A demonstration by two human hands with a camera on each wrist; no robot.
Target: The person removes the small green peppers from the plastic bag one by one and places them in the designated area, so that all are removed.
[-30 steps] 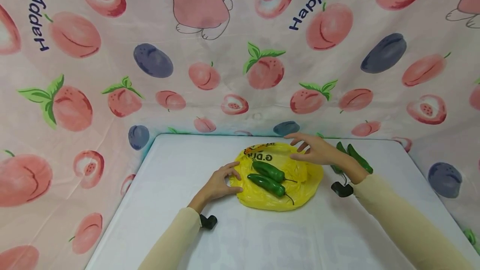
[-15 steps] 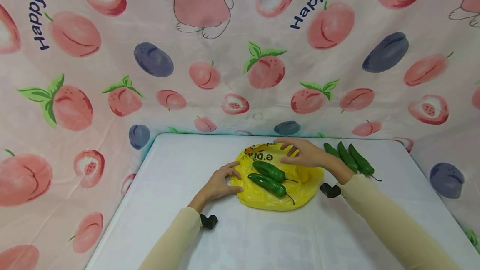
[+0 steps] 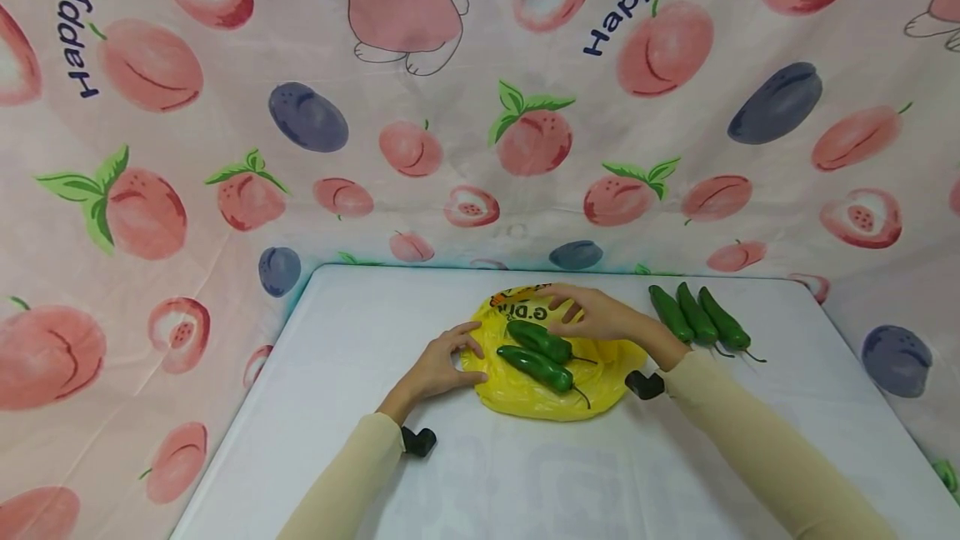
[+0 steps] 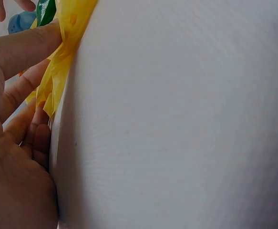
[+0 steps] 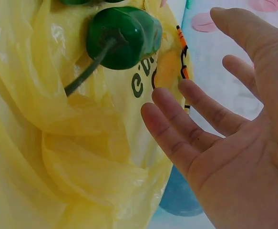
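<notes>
Two green chili peppers, an upper one (image 3: 538,340) and a lower one (image 3: 534,367), lie side by side on a crumpled yellow plastic bag (image 3: 517,403). My left hand (image 3: 435,367) touches the bag's left edge, thumb and fingers spread apart; its wrist view shows thumb and fingertips against the yellow plastic (image 4: 65,45). Over the bag's upper right, my right hand (image 3: 592,315) hovers near the upper pepper, holding nothing. In the right wrist view its fingers are extended, apart from the pepper (image 5: 117,40), whose stem faces the camera.
Three more green chili peppers (image 3: 697,315) lie in a row at the back right of the white table (image 3: 480,482). Behind the table hangs a pink fruit-print cloth (image 3: 450,148). Black wrist cameras sit under both wrists.
My right hand has moved left, from the bag's right edge to over the upper pepper, uncovering the three peppers at the back right. My left hand has stayed put.
</notes>
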